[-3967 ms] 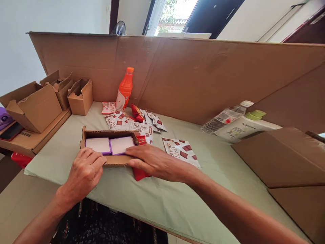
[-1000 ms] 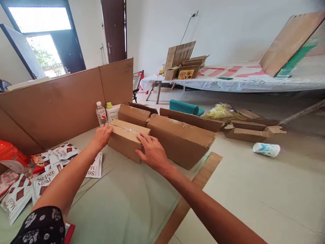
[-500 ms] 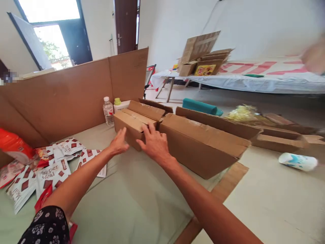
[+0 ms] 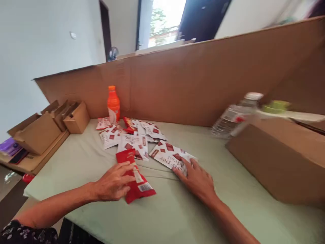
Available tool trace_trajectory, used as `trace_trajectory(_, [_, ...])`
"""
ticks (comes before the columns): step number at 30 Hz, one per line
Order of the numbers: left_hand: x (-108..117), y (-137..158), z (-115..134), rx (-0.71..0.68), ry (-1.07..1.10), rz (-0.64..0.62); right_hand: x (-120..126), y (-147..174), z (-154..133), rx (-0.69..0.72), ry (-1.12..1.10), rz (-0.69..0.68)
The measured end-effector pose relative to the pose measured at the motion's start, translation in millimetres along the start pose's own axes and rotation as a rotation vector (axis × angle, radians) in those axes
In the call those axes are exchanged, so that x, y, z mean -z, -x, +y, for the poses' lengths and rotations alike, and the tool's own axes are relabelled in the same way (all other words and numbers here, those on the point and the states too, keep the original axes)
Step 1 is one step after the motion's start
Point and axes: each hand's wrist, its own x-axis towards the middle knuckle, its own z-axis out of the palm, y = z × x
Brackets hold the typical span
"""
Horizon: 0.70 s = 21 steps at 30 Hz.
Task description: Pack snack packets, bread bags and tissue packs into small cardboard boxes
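My left hand lies over a red snack packet, its fingers spread across the left side. My right hand rests its fingertips and thumb on the near right end of a white "Super Meal" packet with brown squares; the fingers are apart. Both packets lie flat on the pale green cloth. Beyond them is a loose pile with another white packet, more of the same kind and a red packet.
An orange bottle stands against the tall cardboard wall. Small cardboard boxes are at the left. On the right are a closed brown carton, a clear water bottle and a green-capped container.
The view has swung left. Both hands have left the brown carton: my left now lies on the red packet, my right on a white packet.
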Motion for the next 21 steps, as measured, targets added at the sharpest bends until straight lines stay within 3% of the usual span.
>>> trace_trajectory(4, [36.5, 57.0, -64.1, 0.292, -0.126, 0.17, -28.9, -1.4, -55.5, 0.115, 0.018, -0.029])
trace_trajectory(7, [72.1, 71.9, -130.4, 0.549, -0.217, 0.292, -45.7, 5.9, -65.2, 0.174, -0.027, 0.035])
trace_trajectory(11, [114.0, 49.7, -221.7, 0.854, -0.294, 0.405, -58.1, 8.1, -58.3, 0.138, -0.068, 0.127])
trace_trajectory(14, [130.9, 16.0, -273.7, 1.04, -0.295, 0.461, -59.3, 5.9, -55.8, 0.119, -0.043, 0.134])
trace_trajectory(18, [137.3, -20.0, -311.6, 1.217, -0.238, 0.49, -58.6, 2.9, -55.8, 0.106, -0.009, 0.144])
trace_trajectory(21, [135.6, -20.4, -311.9, 1.256, -0.215, 0.473, -56.7, 2.6, -55.3, 0.101, -0.009, 0.144])
